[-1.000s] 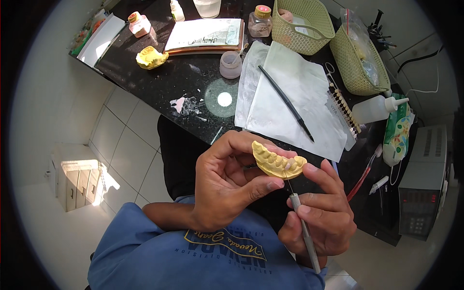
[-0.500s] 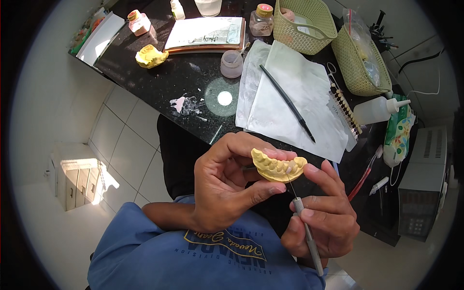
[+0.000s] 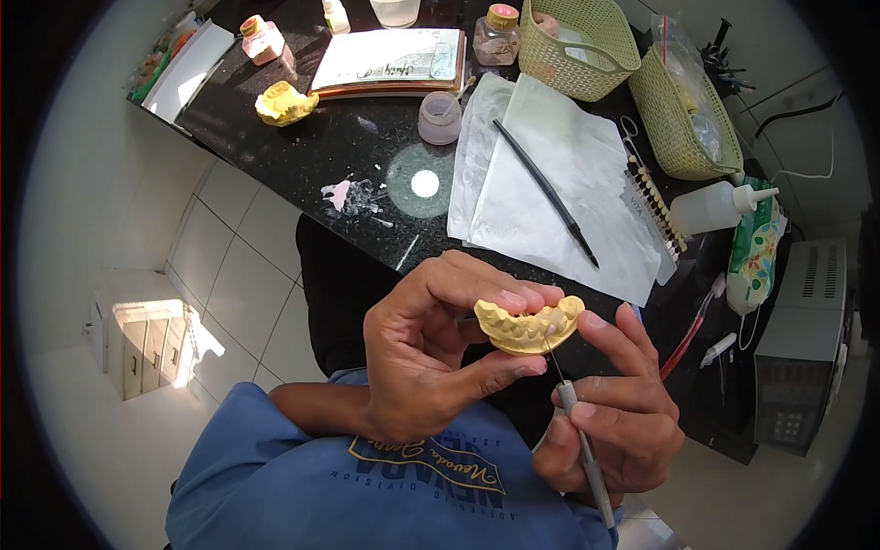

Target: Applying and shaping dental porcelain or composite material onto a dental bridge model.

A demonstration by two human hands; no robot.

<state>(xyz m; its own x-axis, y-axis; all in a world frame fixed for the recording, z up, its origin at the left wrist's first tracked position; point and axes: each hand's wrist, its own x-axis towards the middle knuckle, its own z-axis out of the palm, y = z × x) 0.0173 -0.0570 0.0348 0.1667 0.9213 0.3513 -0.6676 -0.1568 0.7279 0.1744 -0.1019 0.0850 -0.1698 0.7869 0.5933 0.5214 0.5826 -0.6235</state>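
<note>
A yellow plaster dental cast [image 3: 518,335] with a row of teeth is pinched in my left hand [image 3: 431,344], thumb below and fingers over its far side. My right hand [image 3: 623,412] grips a dental probe [image 3: 587,449] with a grey metal handle like a pen. Its thin tip meets the cast near a whitish tooth [image 3: 553,320] on the right part of the row. The right index fingertip rests at or very near the cast's right end; I cannot tell whether it touches.
White paper sheets [image 3: 550,197] bearing a black stick-like tool [image 3: 545,188] lie beyond my hands. A second yellow cast [image 3: 285,104], a small jar [image 3: 440,119], a notebook [image 3: 385,60], green baskets [image 3: 577,55], a squeeze bottle [image 3: 710,209] and a tooth shade guide [image 3: 655,202] stand around the black tabletop [image 3: 302,151].
The cast has tilted slightly in my left hand, and its teeth face a little differently. The probe has shifted slightly, with its tip still at the cast.
</note>
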